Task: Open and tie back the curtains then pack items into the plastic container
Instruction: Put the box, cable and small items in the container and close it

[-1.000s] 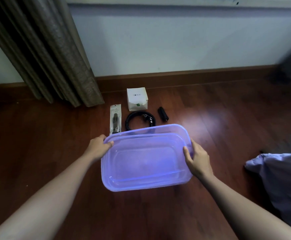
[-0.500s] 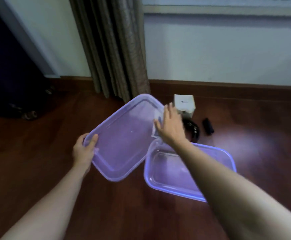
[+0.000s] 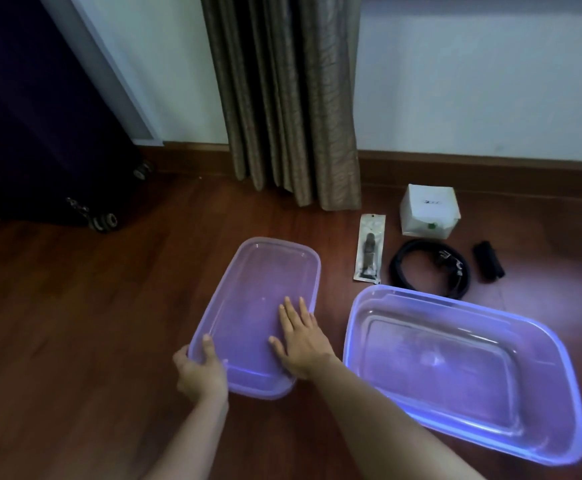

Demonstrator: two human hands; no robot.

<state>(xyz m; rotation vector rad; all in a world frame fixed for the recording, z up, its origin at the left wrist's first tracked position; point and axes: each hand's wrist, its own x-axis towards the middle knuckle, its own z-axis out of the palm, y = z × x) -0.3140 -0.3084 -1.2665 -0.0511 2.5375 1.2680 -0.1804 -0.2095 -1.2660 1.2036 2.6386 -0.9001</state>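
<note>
**Head view, at floor level.** I see the translucent purple rectangular plastic lid [image 3: 261, 289] flat on the red-brown wooden floor [image 3: 74, 341], w/ its long axis running away from me. The left hand [image 3: 199, 374] grips the lid's near-left corner, thumb over the top & fingers wrapped round the edge. The right hand [image 3: 300, 336] rests palm-down on the lid's near-right part, fingers straight, grasping nothing.

The translucent purple rectangular plastic container [image 3: 438, 358] sits open-topped on the floor just right of the lid, w/ a strip of floor btwn them. Just beyond its far rim there is a row, left to right:
- a clear sachet w/ a dark item [image 3: 370, 252]
- a black coiled cable [image 3: 455, 268]
- a short black cylinder [image 3: 488, 261]

A white cardboard box [image 3: 428, 211] stands behind the cable. The grey-brown pleated curtain [image 3: 282, 98] hangs gathered against the white wall [image 3: 473, 81], hem at the floor. I cannot tell if it is tied. A dark wheeled suitcase [image 3: 40, 133] stands far left.
</note>
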